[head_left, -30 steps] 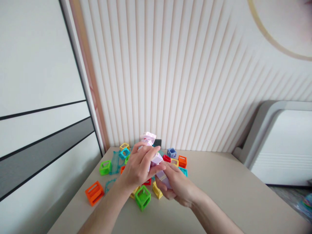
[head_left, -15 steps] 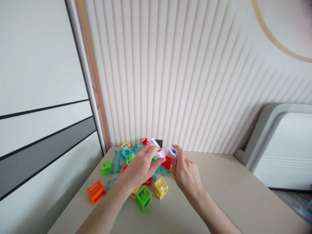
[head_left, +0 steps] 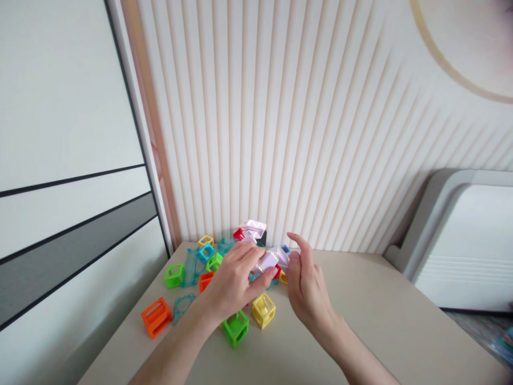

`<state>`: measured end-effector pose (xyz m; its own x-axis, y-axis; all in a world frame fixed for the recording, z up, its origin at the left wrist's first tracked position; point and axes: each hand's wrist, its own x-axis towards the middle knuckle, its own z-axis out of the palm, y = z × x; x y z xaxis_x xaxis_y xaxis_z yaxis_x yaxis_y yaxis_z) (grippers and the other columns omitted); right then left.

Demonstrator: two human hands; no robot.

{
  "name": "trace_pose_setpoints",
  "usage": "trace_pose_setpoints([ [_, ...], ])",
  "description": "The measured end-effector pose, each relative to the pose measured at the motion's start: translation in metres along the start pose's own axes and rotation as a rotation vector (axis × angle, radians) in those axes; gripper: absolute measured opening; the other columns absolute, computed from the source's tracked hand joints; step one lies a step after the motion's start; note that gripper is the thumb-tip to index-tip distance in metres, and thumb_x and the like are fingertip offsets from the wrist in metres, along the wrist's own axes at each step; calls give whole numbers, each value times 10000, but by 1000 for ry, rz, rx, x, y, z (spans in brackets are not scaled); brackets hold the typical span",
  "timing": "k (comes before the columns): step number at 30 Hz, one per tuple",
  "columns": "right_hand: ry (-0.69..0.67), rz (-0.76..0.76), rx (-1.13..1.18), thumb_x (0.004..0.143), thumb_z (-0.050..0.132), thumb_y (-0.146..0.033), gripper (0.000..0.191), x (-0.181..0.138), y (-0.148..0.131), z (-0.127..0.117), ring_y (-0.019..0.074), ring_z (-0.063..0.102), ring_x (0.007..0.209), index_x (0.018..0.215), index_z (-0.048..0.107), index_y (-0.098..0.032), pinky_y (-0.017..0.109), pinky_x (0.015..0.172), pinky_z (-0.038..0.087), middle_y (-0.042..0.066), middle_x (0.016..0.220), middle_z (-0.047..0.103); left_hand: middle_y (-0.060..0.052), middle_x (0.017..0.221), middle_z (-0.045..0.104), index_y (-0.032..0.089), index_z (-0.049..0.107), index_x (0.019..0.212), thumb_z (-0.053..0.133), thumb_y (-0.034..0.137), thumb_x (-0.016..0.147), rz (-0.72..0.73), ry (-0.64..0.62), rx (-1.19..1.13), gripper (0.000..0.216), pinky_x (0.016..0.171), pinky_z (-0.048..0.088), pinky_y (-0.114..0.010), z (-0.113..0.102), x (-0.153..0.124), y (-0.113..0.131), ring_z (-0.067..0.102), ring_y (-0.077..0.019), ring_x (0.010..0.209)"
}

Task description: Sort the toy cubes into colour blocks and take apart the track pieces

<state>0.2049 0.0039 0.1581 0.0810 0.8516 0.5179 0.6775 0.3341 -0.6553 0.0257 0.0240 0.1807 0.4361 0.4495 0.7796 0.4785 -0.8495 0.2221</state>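
A lilac and white twisty snake puzzle [head_left: 267, 261], made of wedge-shaped segments, is held above the heap of blocks. My left hand [head_left: 236, 272] is closed around its left part, the thumb below and the fingers over the top. Another lilac stretch [head_left: 255, 229] shows beyond the left fingers; my hand hides whether it joins on. My right hand [head_left: 308, 283] is at the puzzle's right end. Its thumb is near or touching the end segment, and its index finger is raised away from it, apart from the thumb.
Around my left arm lie open-sided blocks: orange [head_left: 156, 317], green [head_left: 235, 328] and yellow [head_left: 263, 310]. Clear teal track pieces [head_left: 189, 267] lie farther back. A ribbed wall [head_left: 240, 133] bounds the table [head_left: 360, 310] behind; a white cabinet [head_left: 72, 214] stands at left.
My right index finger has lifted off the puzzle, and that hand has shifted slightly right. The puzzle has turned in my left hand, with more of its lilac faces showing.
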Motion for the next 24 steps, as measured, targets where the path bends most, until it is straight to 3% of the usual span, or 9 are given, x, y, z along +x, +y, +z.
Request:
trace_pose_setpoints([
  [4,-134,195,465,1011,334,-493,455,3,-12,-4,138,467,479,1370,451,-238,215,465,351,-57,602,487,-57,860,652,173,609,999,540,269,989,93,22,44,119,778,539,-322,0,0,-2,640,-208,829],
  [7,-350,421,815,986,374,-533,460,5,-18,-13,91,282,380,1332,470,-245,168,381,222,-102,506,388,-63,852,654,156,608,1077,556,251,984,162,44,126,144,798,545,-342,3,0,-4,646,-215,823],
  [10,-573,553,997,955,437,-514,457,6,-21,-19,58,132,324,1299,495,-218,158,337,119,-129,430,367,-63,837,663,144,591,1190,589,236,964,224,66,174,244,782,549,-356,4,-2,-8,642,-209,768],
  [12,-676,557,1022,944,442,-546,488,4,-21,-17,65,188,284,1282,509,-200,170,313,153,-120,413,409,-72,871,686,140,565,1270,608,212,944,264,69,156,336,801,552,-364,3,-3,-11,655,-206,777],
  [14,-641,488,941,950,435,-588,519,3,-17,-13,103,366,312,1284,511,-198,192,339,284,-92,446,483,-69,866,697,159,591,1237,620,216,919,296,82,101,325,790,558,-360,0,-5,-14,663,-208,785],
  [17,-269,281,667,964,454,-606,538,6,-6,-6,160,604,599,1334,481,-217,246,556,486,-27,657,625,-48,760,674,190,648,1043,599,290,901,277,129,-91,180,680,562,-324,-5,-7,-16,644,-194,697],
  [19,-127,183,531,963,467,-616,564,9,3,-6,190,649,809,1369,470,-225,286,698,530,30,871,684,-47,731,657,188,649,981,578,348,914,222,175,-253,188,630,559,-308,-6,-9,-16,617,-175,637],
  [21,-205,168,526,958,483,-627,554,13,9,-7,220,653,978,1342,528,-229,325,814,538,70,1050,696,-53,747,653,181,655,994,579,386,928,195,208,-360,229,646,567,-315,-4,-9,-16,610,-171,644],
  [24,-383,237,731,954,501,-633,498,16,10,-6,239,656,1059,1178,651,-215,362,909,523,87,1117,707,-63,783,652,166,673,1048,624,398,921,232,209,-459,269,715,573,-338,2,-8,-15,621,-180,705],
])
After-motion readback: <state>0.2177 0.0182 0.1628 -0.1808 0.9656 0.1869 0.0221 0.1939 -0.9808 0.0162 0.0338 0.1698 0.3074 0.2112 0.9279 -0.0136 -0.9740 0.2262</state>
